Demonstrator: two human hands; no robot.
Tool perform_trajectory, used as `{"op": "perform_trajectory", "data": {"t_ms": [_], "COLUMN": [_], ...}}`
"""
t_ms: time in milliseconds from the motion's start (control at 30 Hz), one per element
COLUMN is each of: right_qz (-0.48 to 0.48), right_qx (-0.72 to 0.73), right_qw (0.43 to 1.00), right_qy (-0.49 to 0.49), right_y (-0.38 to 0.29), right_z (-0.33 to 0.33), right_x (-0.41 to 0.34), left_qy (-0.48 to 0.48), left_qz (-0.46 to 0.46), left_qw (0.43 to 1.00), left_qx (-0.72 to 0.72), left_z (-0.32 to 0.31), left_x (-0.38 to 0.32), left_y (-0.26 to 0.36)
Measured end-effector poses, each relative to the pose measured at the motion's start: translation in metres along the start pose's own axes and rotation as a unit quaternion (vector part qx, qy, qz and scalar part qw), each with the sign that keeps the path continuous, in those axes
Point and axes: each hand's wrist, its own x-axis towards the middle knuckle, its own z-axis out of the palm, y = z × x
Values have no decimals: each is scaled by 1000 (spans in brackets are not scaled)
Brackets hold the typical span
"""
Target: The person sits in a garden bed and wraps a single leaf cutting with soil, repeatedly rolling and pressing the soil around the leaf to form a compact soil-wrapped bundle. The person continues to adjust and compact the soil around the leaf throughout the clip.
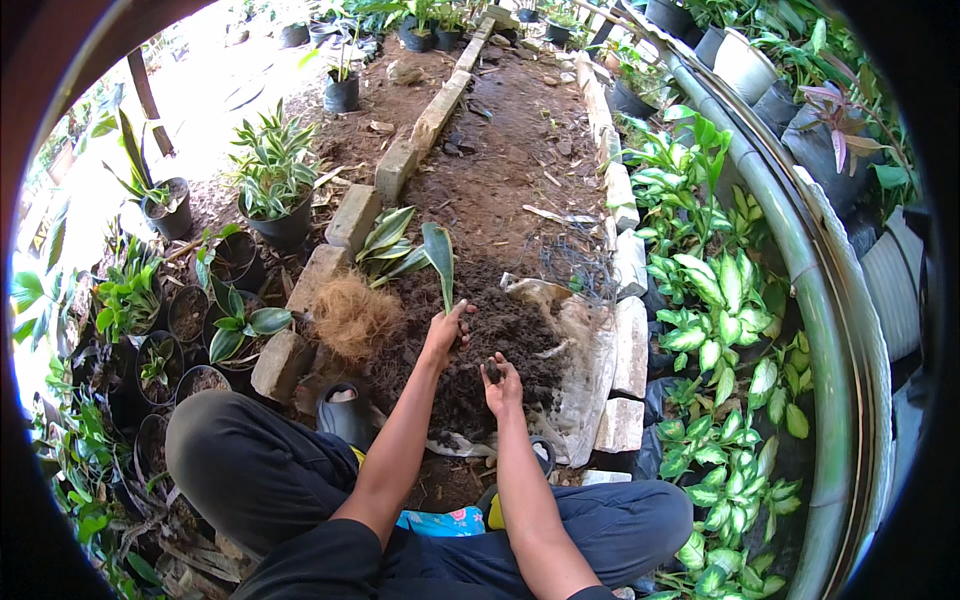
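My left hand [448, 331] grips the base of an upright snake plant leaf [440, 259], green with pale yellow edges. To its right and nearer my body, my right hand [505, 388] holds a small dark clump [493, 370], probably soil, in its fingers. Both hands are over a heap of dark loose soil [480, 386], which lies partly on a whitish sack sheet [592, 356]. Left of the heap sits a ball of brown coconut fibre [356, 315]. More variegated snake plant leaves [391, 240] lie just behind the fibre.
Rows of bricks [356, 214] and pale blocks [630, 345] border the dirt path [517, 165]. Potted plants [277, 191] crowd the left. Variegated dieffenbachia plants [724, 292] and a bamboo pole [814, 300] line the right. A tangle of dark netting or string [574, 259] lies beyond the sack.
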Motion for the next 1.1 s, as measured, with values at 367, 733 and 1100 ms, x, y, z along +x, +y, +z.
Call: {"op": "perform_trajectory", "data": {"t_ms": [367, 733, 1100], "right_qz": [2, -14, 49], "right_qx": [-139, -23, -61], "right_qw": [990, 998, 995], "right_qy": [20, -60, -62], "right_y": [7, -3, -13], "right_z": [3, 14, 20], "right_x": [-1, -6, -17], "left_qy": [-69, -72, -34], "left_qz": [-5, 15, 30], "left_qw": [996, 994, 993], "left_qx": [53, 77, 111], "left_z": [0, -4, -12], "left_x": [-5, 1, 10], "left_y": [-2, -11, -20]}}
